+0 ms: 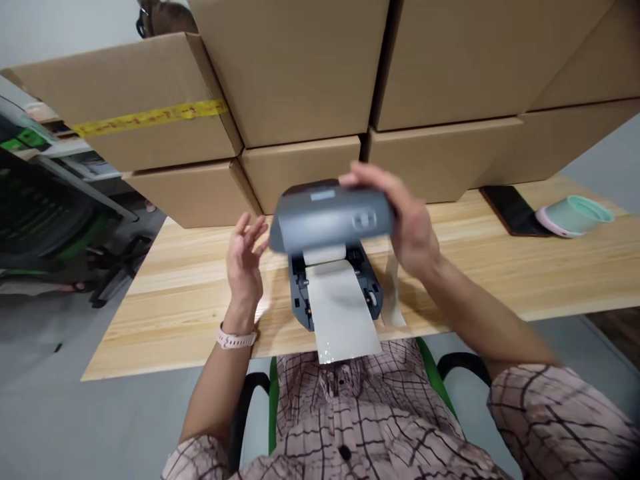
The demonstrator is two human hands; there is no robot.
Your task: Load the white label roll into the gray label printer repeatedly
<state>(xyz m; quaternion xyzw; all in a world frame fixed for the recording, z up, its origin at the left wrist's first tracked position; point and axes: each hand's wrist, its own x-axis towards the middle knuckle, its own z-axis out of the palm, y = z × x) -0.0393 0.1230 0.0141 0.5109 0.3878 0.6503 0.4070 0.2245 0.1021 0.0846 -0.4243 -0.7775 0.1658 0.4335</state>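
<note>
On the pale wood-grain tabletop (pixel 165 300), near its front edge: cover raised, paper exposed.
The boxy dark-grey plastic printer (pixel 369 275) has its smooth grey plastic cover (pixel 330 223) above the base, blurred. Right hand (pixel 415 230) is clamped on the cover's right end, fingers over its top edge. Left hand (pixel 245 263) is spread and holds nothing, just beside the left end; contact cannot be determined. A broad white paper strip (pixel 343 310) runs from beneath the cover, over the base and past the table's front edge. Judged good practice: support both cover ends evenly, fingertips clear of the underside, strip flat and square between the base's sides. A loose narrow pale strip (pixel 393 293) beside the base should lie outside the cover's path.
</note>
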